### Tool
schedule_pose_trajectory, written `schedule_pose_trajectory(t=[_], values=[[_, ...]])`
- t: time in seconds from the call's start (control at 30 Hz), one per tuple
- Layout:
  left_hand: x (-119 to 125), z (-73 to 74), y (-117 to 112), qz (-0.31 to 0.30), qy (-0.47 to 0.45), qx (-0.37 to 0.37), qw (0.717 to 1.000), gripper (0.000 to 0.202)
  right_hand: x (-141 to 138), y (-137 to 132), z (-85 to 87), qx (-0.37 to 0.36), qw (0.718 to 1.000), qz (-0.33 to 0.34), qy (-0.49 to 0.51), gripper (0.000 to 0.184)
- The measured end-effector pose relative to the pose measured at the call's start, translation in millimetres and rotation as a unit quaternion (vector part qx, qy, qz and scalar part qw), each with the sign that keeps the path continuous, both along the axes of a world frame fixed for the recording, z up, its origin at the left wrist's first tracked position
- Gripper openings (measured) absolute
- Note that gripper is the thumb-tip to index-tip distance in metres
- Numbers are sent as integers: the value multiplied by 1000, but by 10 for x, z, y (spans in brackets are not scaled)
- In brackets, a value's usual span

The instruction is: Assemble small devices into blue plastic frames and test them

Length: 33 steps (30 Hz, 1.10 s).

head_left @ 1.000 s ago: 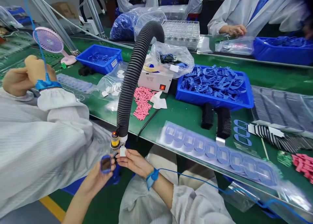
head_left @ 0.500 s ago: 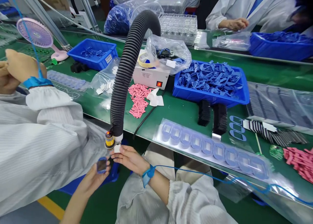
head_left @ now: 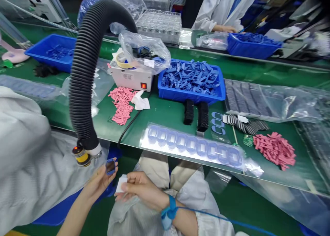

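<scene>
My left hand point(head_left: 99, 181) holds a small blue-framed piece with a dark rectangular window point(head_left: 110, 166), its dark face turned up. Close by on the right, my right hand point(head_left: 146, 188) pinches a small flat white piece point(head_left: 121, 183) between thumb and fingers. A blue wrist strap point(head_left: 169, 211) with a cord circles my right wrist. Above my left hand hangs the white end of a black corrugated hose point(head_left: 84, 81), with a small yellow and black device point(head_left: 80, 156) beside it. Neither hand touches the hose.
On the green bench point(head_left: 165, 115) lie a clear tray of blue frames point(head_left: 192, 145), pink strips point(head_left: 274, 150), more pink strips point(head_left: 122, 105) and black stacks point(head_left: 202, 115). A blue bin point(head_left: 190, 95) of blue parts stands behind. A co-worker's sleeve point(head_left: 20, 122) is close on the left.
My right hand has come down and away from the hose end, and the white piece now shows in its pinch. My left hand still holds the blue-framed piece. The view has swung right.
</scene>
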<state>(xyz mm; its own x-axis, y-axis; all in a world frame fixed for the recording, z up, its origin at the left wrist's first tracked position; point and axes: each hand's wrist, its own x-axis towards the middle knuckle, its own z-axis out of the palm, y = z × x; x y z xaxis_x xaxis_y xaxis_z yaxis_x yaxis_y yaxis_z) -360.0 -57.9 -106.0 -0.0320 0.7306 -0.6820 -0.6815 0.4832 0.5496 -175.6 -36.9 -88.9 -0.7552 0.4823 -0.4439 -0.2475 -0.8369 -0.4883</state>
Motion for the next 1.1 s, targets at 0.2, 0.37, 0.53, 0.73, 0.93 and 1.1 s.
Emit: schedule_pose_trajectory(t=[0.2,0.37,0.53,0.73,0.93,1.1], values=[[471,183,-138,-72,-34,-20,997,34,558,-103,428,58,996,-47,-42,42],[1095,511,-44,-151,-103,43,982,34,1230,60,737,233,923,-193,-238,36],[1640,803,190,-233,-61,163,957,36,1614,215,878,390,797,-262,-380,39],[2004,973,306,-244,-3,204,948,31,1799,183,952,527,673,-259,-450,26],[2187,1119,322,-220,-97,127,962,29,2029,137,910,549,667,-274,-423,21],[2297,1196,337,-202,-217,73,952,21,2097,184,783,467,803,-276,-247,34]])
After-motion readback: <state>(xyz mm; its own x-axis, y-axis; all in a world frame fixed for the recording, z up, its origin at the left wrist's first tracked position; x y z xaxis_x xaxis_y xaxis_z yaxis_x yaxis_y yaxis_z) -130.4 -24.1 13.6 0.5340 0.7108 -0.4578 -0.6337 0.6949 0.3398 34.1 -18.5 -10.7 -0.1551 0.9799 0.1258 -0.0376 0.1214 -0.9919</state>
